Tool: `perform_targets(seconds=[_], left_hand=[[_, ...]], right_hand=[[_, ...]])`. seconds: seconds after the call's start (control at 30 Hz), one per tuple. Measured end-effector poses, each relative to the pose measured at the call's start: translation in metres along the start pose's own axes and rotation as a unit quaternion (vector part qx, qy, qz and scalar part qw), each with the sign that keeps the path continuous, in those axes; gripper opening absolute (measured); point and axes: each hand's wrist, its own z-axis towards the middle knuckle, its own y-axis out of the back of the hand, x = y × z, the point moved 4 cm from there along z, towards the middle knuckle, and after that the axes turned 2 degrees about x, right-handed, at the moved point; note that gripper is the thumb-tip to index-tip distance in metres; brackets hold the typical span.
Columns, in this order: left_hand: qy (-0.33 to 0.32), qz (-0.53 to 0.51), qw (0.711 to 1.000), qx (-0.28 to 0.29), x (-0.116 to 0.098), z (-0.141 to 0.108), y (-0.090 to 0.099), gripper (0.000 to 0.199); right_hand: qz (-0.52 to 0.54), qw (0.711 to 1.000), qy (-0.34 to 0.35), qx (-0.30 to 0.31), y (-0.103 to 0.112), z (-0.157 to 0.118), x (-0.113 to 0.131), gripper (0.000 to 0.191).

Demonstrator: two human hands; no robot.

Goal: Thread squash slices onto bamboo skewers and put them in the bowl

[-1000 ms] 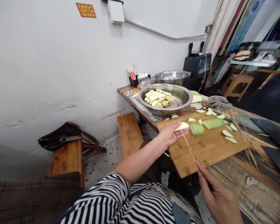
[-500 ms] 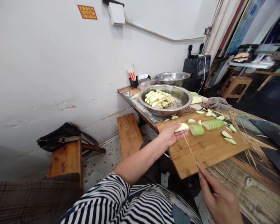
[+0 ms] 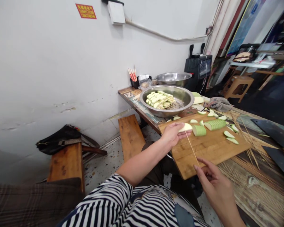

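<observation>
Over the wooden cutting board (image 3: 191, 157), my left hand (image 3: 171, 135) is closed on a half-round, green-skinned slice (image 3: 186, 127) that looks like zucchini. A thin wooden skewer (image 3: 191, 146) runs from the slice's lower edge toward me. Its near end is pinched between thumb and fingers of my right hand (image 3: 215, 183), at the board's front edge. How deep the tip sits in the slice is hidden. A chunk of zucchini (image 3: 199, 130) and a sliced row of it (image 3: 215, 125) lie on the board, with several loose slices around them.
A steel basin (image 3: 189, 100) of skewered slices stands behind the board, another basin (image 3: 173, 76) beyond it. Right of the board lie loose skewers (image 3: 252, 156), a grey cloth (image 3: 219, 104) and a dark flat blade (image 3: 273, 132). Wooden benches (image 3: 131, 134) stand at left.
My right hand has shifted slightly up and left along the skewer, and its fingers have curled in more. My left hand still holds the slice in nearly the same place.
</observation>
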Motion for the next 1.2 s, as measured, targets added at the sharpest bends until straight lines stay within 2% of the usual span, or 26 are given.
perform_targets(seconds=[0.17,0.33,0.43,0.8,1.0,1.2], left_hand=[[-0.011,0.007,1.000,0.000,-0.002,0.000,-0.002,0.009],[-0.015,-0.004,1.000,-0.006,-0.001,0.000,-0.001,0.006],[-0.004,-0.008,1.000,-0.006,-0.001,0.001,0.000,0.009],[0.003,-0.007,1.000,-0.008,0.001,0.003,0.003,0.008],[0.004,-0.005,1.000,-0.001,0.002,0.002,0.001,0.010],[0.005,0.001,1.000,0.002,0.004,0.003,0.001,0.010]], right_hand=[[0.061,0.997,-0.047,-0.001,-0.005,0.005,-0.001,0.040],[0.129,0.987,-0.091,0.032,-0.012,0.002,0.001,0.047],[0.135,0.984,-0.111,0.042,-0.013,0.000,0.001,0.050],[0.123,0.987,-0.092,0.054,-0.008,-0.008,0.000,0.048],[0.126,0.988,-0.088,0.028,-0.007,-0.008,0.002,0.050],[0.121,0.987,-0.097,0.027,-0.008,-0.007,-0.001,0.052]])
